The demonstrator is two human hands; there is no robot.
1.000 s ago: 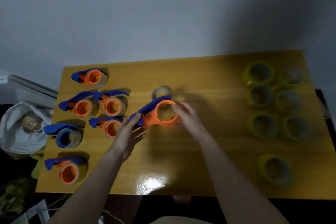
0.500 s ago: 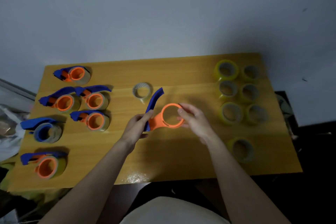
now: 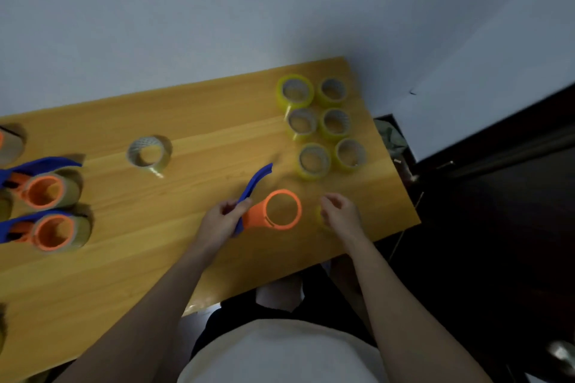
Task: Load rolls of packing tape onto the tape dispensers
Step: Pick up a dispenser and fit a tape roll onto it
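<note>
Your left hand [image 3: 222,221] is gripping the empty dispenser [image 3: 270,208] by its blue handle, keeping the orange ring just above the counter [image 3: 130,258]. Your right hand [image 3: 340,211] is hovering just right of that ring, fingers loosely curled and holding nothing, over a yellow tape roll [image 3: 320,217] mostly hidden beneath it.

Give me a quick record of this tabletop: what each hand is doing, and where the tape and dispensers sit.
left hand: grips the empty dispenser by its blue handle
right hand: fingers loosely curled above a yellow roll near the table's front edge, mostly hidden
yellow rolls: six more clustered at the right
grey roll: alone, toward the back
loaded dispensers: at the left edge
table: yellow wood
</note>
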